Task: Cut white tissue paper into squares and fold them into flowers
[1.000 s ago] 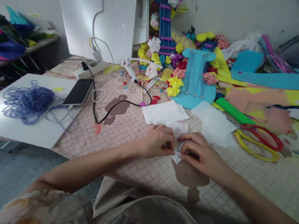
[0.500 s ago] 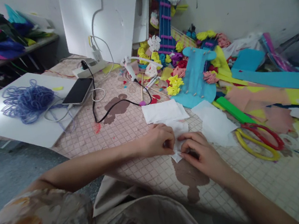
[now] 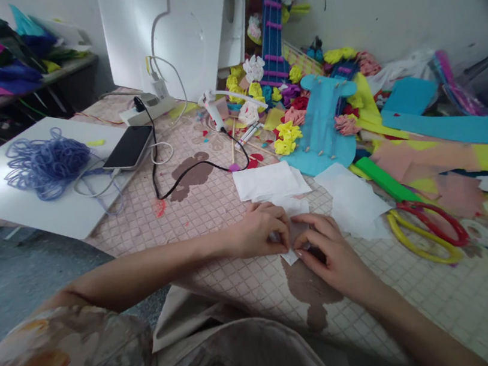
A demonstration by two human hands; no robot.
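A small piece of white crepe paper (image 3: 290, 257) is pinched between my two hands, close above the table's near edge. My left hand (image 3: 263, 229) grips it from the left with bent fingers. From the other side, my right hand (image 3: 323, 243) holds its edge between thumb and index finger. Most of the piece is hidden behind the fingers. Just beyond the hands lies a folded stack of white paper (image 3: 268, 181), and to the right are loose white sheets (image 3: 355, 200).
Scissors with red and yellow handles (image 3: 428, 233) lie at right beside a green strip (image 3: 386, 180). A blue paper shape (image 3: 322, 129), paper flowers (image 3: 287, 138) and a glue gun (image 3: 213, 111) with its black cord stand behind. At left are a phone (image 3: 129, 147) and purple yarn (image 3: 48, 165).
My left fingers have closed in slightly toward the right hand over the white paper, so less of it shows. The whole view has shifted a little.
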